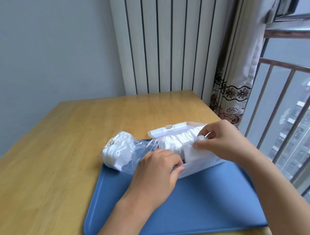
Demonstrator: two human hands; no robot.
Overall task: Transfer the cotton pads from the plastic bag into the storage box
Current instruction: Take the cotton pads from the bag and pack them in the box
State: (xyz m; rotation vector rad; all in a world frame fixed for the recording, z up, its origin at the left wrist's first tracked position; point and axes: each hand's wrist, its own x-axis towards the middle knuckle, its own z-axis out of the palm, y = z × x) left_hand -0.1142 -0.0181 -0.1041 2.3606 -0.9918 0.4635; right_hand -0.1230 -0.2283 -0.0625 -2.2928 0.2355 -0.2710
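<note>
Wooden table point(61, 141), blue mat point(201, 205), radiator point(164, 40)

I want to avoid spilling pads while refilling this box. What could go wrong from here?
1. The storage box already looks packed with a row of pads; pushing in the stack of cotton pads held by the right hand could buckle them or pop some out.
2. The left hand grips only the box's near wall, so it may tip or slide on the blue tray.
3. The plastic bag lies open towards the box; remaining pads might slip out.
</note>
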